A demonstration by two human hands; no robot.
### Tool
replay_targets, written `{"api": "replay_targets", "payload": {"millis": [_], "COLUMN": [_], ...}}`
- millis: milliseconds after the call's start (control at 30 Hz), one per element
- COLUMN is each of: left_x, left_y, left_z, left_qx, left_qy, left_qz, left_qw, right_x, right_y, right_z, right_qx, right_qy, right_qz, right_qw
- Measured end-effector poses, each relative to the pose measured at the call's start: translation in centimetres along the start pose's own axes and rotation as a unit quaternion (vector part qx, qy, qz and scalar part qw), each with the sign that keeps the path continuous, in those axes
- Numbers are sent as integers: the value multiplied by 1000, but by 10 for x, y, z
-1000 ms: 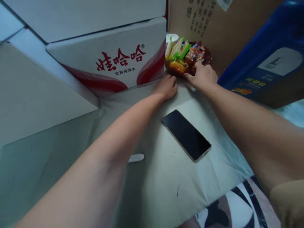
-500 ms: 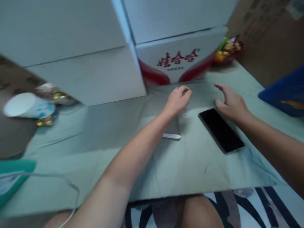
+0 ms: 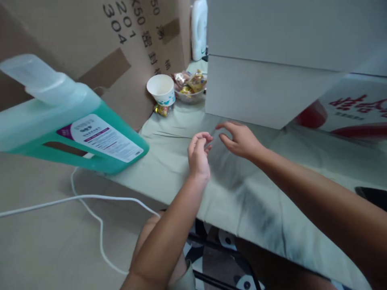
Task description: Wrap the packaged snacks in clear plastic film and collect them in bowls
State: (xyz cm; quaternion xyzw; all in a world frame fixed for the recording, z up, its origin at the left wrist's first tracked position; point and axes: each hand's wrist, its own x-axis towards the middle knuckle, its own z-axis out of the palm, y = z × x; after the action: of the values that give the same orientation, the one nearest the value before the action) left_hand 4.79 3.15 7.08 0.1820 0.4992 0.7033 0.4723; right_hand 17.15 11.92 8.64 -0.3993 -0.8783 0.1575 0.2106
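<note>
Over the pale green tablecloth [image 3: 223, 205], my left hand [image 3: 199, 155] is raised with its fingers curled and thumb drawn in. A faint, thin greyish thing shows by those fingertips, too blurred to name. Just to the right is my right hand [image 3: 240, 139], palm down, its thumb and forefinger apart and pointing at the left hand. A small gap separates the two hands. Behind them rises a white carton [image 3: 244, 88]. A dark phone [image 3: 370, 195] lies at the right edge, partly hidden by my right forearm.
A large jug of green liquid [image 3: 102, 133] stands at left. Beyond it are a paper cup [image 3: 161, 90], a bowl of wrapped snacks [image 3: 192, 94] and a brown cardboard box [image 3: 127, 52]. A white cable [image 3: 99, 197] hangs below the table edge. A white bottle [image 3: 199, 30] stands behind.
The view has swung left, bringing the green jug fully in. My hands were farther apart, the right beside the phone; now they are close together. The white stick under my left arm is no longer visible.
</note>
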Motion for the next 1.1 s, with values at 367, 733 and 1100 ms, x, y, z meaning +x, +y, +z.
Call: {"api": "replay_targets", "payload": {"millis": [367, 733, 1100], "left_x": [9, 5, -20], "left_y": [17, 23, 57], "left_z": [-25, -33, -48], "left_qx": [-73, -57, -23], "left_qy": [9, -27, -67], "left_qz": [-181, -188, 131], "left_qw": [981, 980, 989], "right_x": [231, 221, 73], "right_y": [-56, -60, -55], "right_z": [77, 81, 57], "right_qx": [-102, -113, -103], "right_qy": [-51, -95, -88], "right_qz": [38, 48, 17], "right_qw": [993, 988, 991]}}
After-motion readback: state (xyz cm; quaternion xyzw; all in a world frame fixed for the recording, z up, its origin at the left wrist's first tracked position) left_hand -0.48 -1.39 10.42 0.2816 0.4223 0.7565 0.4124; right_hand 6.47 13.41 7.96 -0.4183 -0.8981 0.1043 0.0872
